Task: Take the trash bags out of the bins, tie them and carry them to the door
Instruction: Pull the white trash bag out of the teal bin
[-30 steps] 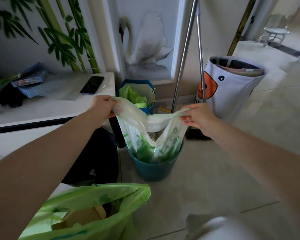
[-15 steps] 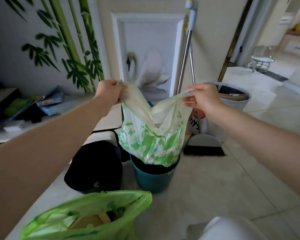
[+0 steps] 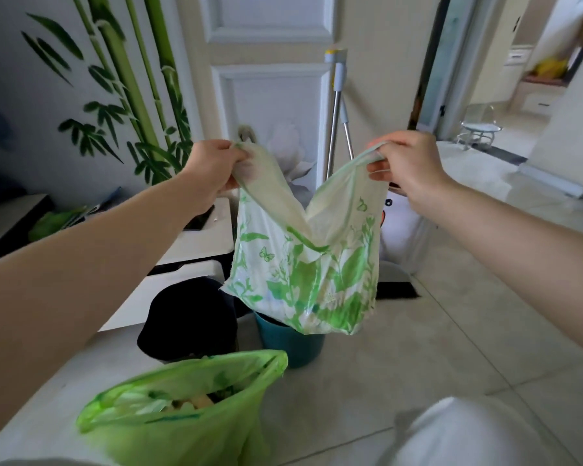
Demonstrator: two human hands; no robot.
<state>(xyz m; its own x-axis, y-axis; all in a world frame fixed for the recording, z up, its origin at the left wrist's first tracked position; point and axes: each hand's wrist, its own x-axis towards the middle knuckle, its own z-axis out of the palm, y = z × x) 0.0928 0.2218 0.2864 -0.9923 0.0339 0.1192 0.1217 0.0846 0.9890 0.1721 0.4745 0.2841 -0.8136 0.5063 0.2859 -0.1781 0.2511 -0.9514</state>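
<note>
Printed trash bag [image 3: 303,277] held above the teal bin [image 3: 292,344]
Left hand [image 3: 212,169] and right hand [image 3: 406,166] each pinch a handle; crossing the handles snugly, with the bag upright, should tie it well

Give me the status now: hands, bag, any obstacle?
Left hand and right hand each grip a bag handle. Leaf-print bag untied, hanging above teal bin. Open green bag on floor nearby.
</note>
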